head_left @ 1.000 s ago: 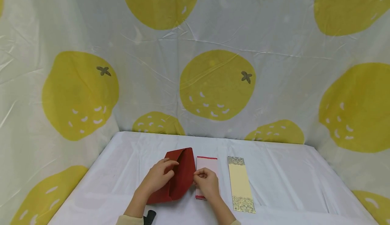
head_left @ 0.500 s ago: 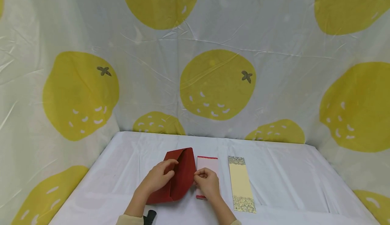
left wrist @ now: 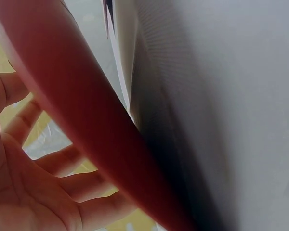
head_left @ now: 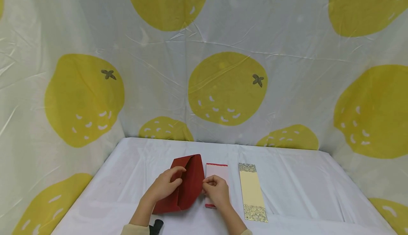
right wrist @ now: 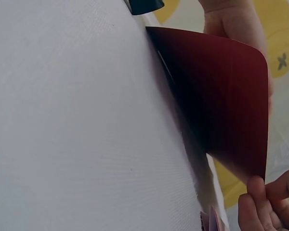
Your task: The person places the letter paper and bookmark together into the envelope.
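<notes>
A red envelope [head_left: 193, 183] stands partly raised on the white-covered table, its pointed flap lifted toward the right. My left hand [head_left: 163, 186] reaches over the envelope's body with loosely spread fingers, index fingertip beside the opening. In the left wrist view the palm [left wrist: 26, 192] faces the envelope [left wrist: 72, 86], and the fingertips go out of sight behind its edge. My right hand [head_left: 218, 191] pinches the flap's point between thumb and index finger. The right wrist view shows those fingertips [right wrist: 256, 187] at the lower corner of the dark red flap [right wrist: 231, 96].
A pink card with red ends [head_left: 217, 170] lies under and beyond the right hand. Further right is a cream card with patterned ends [head_left: 251, 189]. Something black [head_left: 157, 226] sits by the left sleeve. Curtains with yellow fruit prints [head_left: 227, 88] enclose the table [head_left: 299, 192].
</notes>
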`<move>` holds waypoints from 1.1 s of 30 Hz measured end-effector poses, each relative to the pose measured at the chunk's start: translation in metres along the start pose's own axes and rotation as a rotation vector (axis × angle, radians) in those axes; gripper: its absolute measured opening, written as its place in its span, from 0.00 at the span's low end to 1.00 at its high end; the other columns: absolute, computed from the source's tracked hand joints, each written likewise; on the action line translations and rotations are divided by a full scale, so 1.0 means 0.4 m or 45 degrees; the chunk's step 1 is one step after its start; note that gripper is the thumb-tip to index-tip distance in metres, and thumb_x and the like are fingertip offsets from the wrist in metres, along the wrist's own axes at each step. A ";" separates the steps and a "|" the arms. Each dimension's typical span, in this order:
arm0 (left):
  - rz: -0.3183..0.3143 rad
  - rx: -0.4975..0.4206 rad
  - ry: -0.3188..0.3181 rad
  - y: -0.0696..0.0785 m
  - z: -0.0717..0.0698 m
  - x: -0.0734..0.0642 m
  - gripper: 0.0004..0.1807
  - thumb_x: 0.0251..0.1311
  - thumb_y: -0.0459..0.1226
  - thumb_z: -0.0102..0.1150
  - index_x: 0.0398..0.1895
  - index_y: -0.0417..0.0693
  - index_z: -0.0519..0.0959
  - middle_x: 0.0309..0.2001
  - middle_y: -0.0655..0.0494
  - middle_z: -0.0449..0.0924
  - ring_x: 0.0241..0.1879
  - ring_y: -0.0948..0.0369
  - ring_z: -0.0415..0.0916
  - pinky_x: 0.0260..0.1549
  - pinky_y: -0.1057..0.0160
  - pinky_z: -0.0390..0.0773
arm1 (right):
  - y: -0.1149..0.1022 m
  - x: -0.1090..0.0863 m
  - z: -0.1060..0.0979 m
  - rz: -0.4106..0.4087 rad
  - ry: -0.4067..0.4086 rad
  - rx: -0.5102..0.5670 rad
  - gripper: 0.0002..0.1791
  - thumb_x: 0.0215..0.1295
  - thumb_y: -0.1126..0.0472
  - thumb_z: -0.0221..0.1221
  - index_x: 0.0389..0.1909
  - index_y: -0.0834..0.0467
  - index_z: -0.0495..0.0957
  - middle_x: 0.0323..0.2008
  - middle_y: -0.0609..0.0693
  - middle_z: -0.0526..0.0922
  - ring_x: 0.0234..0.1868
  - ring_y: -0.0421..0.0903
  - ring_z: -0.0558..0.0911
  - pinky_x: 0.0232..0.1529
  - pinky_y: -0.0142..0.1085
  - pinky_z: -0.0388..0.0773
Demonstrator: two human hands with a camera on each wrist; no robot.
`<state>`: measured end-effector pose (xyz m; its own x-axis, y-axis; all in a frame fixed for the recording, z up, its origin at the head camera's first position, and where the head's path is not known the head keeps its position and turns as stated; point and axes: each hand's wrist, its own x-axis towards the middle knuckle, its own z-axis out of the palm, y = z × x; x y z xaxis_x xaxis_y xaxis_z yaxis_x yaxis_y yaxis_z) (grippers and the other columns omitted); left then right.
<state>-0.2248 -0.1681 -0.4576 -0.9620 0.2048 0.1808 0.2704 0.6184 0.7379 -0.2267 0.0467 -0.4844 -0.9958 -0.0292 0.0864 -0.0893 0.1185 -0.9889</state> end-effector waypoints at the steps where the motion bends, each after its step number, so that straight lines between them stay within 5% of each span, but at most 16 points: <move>1: 0.003 -0.002 -0.002 0.000 0.000 0.000 0.19 0.62 0.33 0.53 0.56 0.54 0.77 0.54 0.56 0.77 0.57 0.52 0.72 0.55 0.45 0.69 | -0.002 0.000 0.000 0.005 -0.002 0.006 0.04 0.59 0.70 0.61 0.31 0.69 0.80 0.20 0.51 0.79 0.22 0.47 0.82 0.26 0.33 0.80; 21: 0.009 0.019 -0.047 0.004 0.004 -0.002 0.19 0.63 0.34 0.55 0.57 0.51 0.76 0.55 0.54 0.77 0.57 0.51 0.72 0.54 0.43 0.69 | -0.053 0.010 -0.021 -0.007 -0.005 0.019 0.13 0.62 0.63 0.64 0.42 0.68 0.79 0.29 0.58 0.85 0.30 0.57 0.85 0.30 0.34 0.80; 33: 0.035 0.027 -0.049 0.008 0.004 -0.003 0.18 0.63 0.34 0.56 0.57 0.50 0.77 0.56 0.53 0.76 0.59 0.49 0.71 0.56 0.42 0.68 | -0.040 0.045 -0.104 0.059 0.182 -0.328 0.13 0.58 0.65 0.64 0.41 0.67 0.79 0.28 0.50 0.82 0.28 0.44 0.82 0.30 0.35 0.76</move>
<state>-0.2227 -0.1652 -0.4565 -0.9519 0.2512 0.1754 0.2981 0.6278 0.7190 -0.2441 0.0854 -0.4619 -0.9899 0.1202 0.0757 -0.0268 0.3652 -0.9305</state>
